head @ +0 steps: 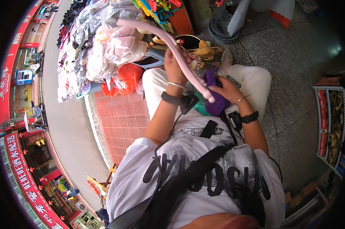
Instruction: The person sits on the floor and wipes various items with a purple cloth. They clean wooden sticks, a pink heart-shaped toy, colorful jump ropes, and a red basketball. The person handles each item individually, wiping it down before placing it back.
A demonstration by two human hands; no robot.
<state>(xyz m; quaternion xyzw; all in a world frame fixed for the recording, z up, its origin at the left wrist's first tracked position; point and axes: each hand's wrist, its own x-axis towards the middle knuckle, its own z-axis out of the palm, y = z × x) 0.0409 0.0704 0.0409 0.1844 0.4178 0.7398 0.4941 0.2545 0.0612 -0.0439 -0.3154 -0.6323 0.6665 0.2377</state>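
Note:
A long pink modelling balloon (pixel 172 47) runs from the upper left down to my lap, with small twisted bubbles near its lower end. My left hand (pixel 176 63) is raised behind the balloon's middle, its fingers bent around it. My right hand (pixel 225 90) lies on a purple balloon or pouch (pixel 216 104) beside the pink balloon's lower end; which of the two it is cannot be told. Fingers of this hand are curled over the purple thing. Under it a green item (pixel 200 104) shows on my lap. The balloon partly hides my left fingers.
Plastic-bagged goods (pixel 121 43) are piled at the upper left, with a red plastic bag (pixel 129 75) below. A round mirror or tray (pixel 189 43) and yellow items lie ahead. Grey plastic rings or lids (pixel 222 27) are stacked on the floor. A display rack (pixel 331 126) stands at the right.

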